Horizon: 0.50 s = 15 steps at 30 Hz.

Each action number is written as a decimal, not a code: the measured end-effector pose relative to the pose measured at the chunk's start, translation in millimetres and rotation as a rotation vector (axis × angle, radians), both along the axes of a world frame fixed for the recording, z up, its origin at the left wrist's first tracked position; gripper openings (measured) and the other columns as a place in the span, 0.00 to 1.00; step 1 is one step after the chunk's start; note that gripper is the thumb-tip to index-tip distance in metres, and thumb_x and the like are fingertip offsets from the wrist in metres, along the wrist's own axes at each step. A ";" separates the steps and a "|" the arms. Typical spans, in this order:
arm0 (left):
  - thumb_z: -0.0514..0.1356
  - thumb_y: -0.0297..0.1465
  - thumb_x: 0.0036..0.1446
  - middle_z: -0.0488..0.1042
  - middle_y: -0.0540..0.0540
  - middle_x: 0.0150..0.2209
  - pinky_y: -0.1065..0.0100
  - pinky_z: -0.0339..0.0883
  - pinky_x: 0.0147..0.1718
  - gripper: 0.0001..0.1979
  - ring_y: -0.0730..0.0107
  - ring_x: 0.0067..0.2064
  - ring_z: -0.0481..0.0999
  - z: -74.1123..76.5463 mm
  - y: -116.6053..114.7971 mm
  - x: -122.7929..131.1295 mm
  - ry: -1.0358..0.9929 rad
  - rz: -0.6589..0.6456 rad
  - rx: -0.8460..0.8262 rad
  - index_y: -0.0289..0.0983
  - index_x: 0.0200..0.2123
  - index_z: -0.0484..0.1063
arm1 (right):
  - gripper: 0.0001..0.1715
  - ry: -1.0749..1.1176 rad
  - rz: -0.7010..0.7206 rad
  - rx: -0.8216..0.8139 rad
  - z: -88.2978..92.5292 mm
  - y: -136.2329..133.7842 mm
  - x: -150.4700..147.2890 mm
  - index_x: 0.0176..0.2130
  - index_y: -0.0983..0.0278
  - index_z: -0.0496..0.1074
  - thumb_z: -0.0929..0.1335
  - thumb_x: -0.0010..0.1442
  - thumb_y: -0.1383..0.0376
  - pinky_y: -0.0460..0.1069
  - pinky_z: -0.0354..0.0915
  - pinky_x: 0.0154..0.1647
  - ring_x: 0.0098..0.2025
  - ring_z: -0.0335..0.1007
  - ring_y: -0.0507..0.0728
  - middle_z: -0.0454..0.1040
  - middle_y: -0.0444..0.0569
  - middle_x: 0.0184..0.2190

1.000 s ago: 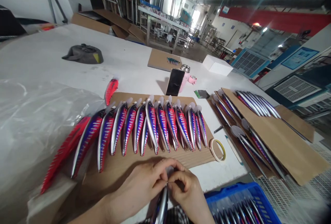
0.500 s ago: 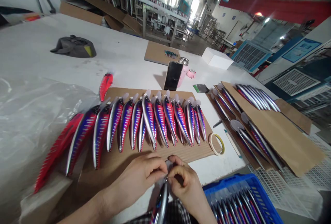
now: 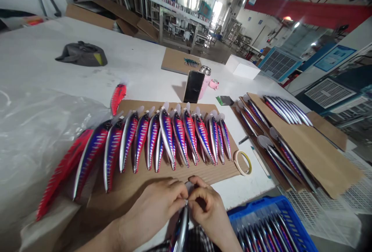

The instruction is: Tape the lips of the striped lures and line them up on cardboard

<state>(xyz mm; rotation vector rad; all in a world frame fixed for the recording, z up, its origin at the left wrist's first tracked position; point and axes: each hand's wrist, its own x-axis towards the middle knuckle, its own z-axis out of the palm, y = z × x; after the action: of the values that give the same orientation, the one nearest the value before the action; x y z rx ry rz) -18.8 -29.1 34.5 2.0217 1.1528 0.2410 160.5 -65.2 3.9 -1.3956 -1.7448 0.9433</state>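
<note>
Here, a lure (image 3: 181, 229) sits pinched between left hand (image 3: 154, 206) and right hand (image 3: 211, 210).

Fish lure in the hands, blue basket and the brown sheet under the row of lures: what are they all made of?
Fish lure: maybe hard plastic, glossy silver; it has mirror-like streaks.
Blue basket: probably moulded plastic, with neat slots in its wall.
Brown sheet: looks like dull cardboard, with ridges running along it.

there are two hands (image 3: 157, 207) (image 3: 209, 209), one held lure (image 3: 182, 232), two red lures (image 3: 118, 97) (image 3: 64, 171) and one tape roll (image 3: 236, 163).
</note>
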 end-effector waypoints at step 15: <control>0.54 0.23 0.58 0.72 0.53 0.30 0.68 0.59 0.32 0.07 0.68 0.33 0.73 -0.2 -4.0 2.7 0.083 -0.039 0.119 0.38 0.29 0.68 | 0.17 -0.056 0.020 -0.036 6.8 0.8 -1.5 0.29 0.63 0.76 0.64 0.45 0.80 0.45 0.65 0.47 0.51 0.71 0.55 0.76 0.53 0.46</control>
<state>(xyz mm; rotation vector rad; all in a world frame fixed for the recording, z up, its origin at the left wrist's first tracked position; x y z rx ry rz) -16.1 -33.1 34.3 2.1743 1.1735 0.2120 159.0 -64.4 10.8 -1.4434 -1.7941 0.9588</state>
